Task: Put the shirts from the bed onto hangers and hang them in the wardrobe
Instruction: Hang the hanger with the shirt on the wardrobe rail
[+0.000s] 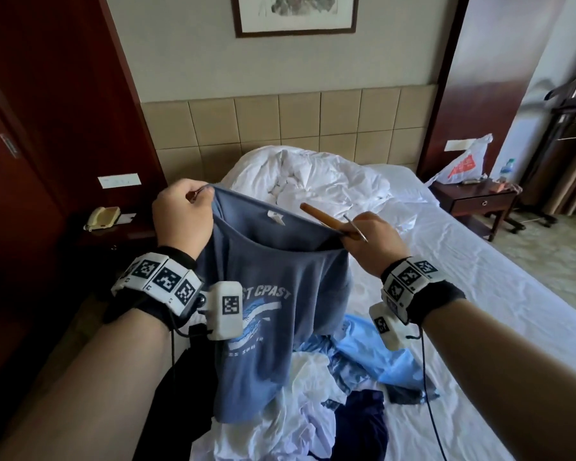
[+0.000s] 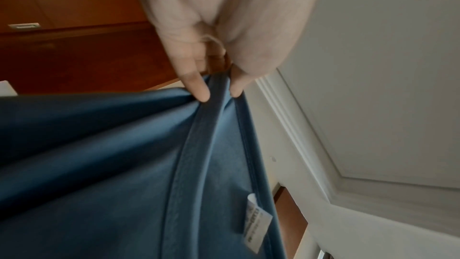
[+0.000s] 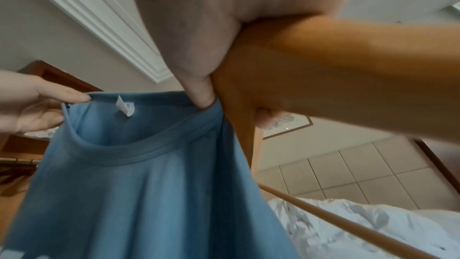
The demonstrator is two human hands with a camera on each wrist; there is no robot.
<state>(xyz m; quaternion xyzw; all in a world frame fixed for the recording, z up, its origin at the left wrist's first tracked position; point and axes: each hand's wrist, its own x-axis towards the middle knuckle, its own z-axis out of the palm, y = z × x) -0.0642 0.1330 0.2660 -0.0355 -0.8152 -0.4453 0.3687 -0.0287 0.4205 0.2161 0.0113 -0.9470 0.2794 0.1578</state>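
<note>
Both forearms frame my head view, with the blue T-shirt (image 1: pixel 263 314) held up between them above a heap of shirts (image 1: pixel 330 394) on the bed (image 1: pixel 479 294), open sheet to the right. Crumpled duvet (image 1: pixel 313 181) lies beyond; the dark wardrobe (image 1: pixel 30 144) stands left. My left hand (image 1: pixel 182 216) pinches the collar, fingers curled; my right hand (image 1: pixel 371 242) grips the opposite collar side together with the wooden hanger (image 1: pixel 323 217).

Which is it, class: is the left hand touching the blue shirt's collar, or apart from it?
Touching. The left wrist view shows the left hand pinching the blue shirt at its collar.
</note>
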